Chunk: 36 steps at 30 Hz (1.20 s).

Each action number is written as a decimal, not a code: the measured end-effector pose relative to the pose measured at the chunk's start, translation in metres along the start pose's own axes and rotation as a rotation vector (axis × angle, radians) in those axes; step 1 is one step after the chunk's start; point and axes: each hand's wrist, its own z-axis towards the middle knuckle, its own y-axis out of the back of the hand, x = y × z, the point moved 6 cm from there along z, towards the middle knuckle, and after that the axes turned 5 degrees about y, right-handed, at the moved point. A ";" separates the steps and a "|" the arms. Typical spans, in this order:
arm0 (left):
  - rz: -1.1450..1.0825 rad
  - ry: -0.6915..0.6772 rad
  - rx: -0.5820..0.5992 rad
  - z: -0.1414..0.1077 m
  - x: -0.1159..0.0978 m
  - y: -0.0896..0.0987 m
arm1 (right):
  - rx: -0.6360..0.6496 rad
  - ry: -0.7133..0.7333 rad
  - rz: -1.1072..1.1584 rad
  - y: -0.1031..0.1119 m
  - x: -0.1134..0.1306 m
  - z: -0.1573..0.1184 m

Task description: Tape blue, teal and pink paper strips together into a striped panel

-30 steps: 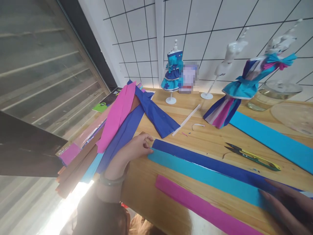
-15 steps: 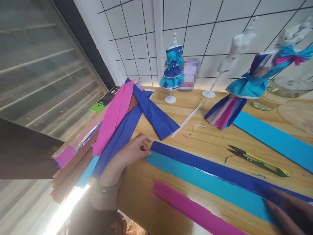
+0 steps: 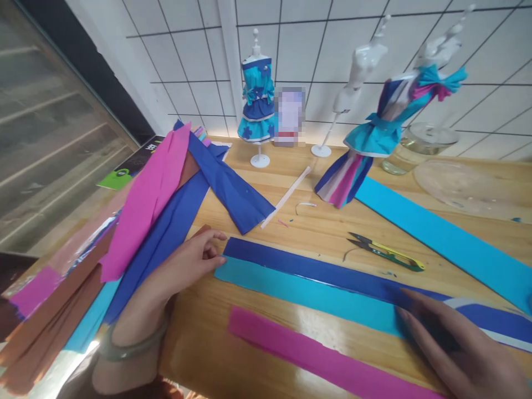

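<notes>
A dark blue crepe paper strip (image 3: 291,264) and a light blue crepe paper strip (image 3: 299,295) lie edge to edge across the table. At their left end is my left hand (image 3: 189,260), open, its thumb touching the light blue corner and its index finger apart above. My right hand (image 3: 453,338) lies flat over the strips further right, fingers extended and apart; part of the strips is hidden beneath it. Nearer me runs a pink strip (image 3: 316,349). Yellow-and-green thread snips (image 3: 386,252) rest beyond the dark blue strip.
Folded pink paper (image 3: 145,205) tops a pile of coloured sheets at left. Small dress forms stand along the tiled wall, one in a blue dress (image 3: 257,100), one bare (image 3: 353,77), one in a striped gown (image 3: 366,144). A glass bowl (image 3: 419,144) sits behind a wide blue strip (image 3: 440,238).
The view has shifted, so most things appear further left. My right hand has slid left along the strips and shows more fully. My left hand stays by their left end.
</notes>
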 end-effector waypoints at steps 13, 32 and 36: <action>-0.002 0.048 0.024 0.006 0.008 -0.003 | 0.032 -0.038 -0.009 -0.005 -0.003 0.004; 0.037 0.048 0.001 0.003 0.001 -0.001 | 0.047 -0.133 0.024 -0.009 -0.017 -0.005; 0.034 0.057 -0.014 0.001 0.000 0.000 | 0.056 -0.052 0.012 -0.022 -0.046 -0.015</action>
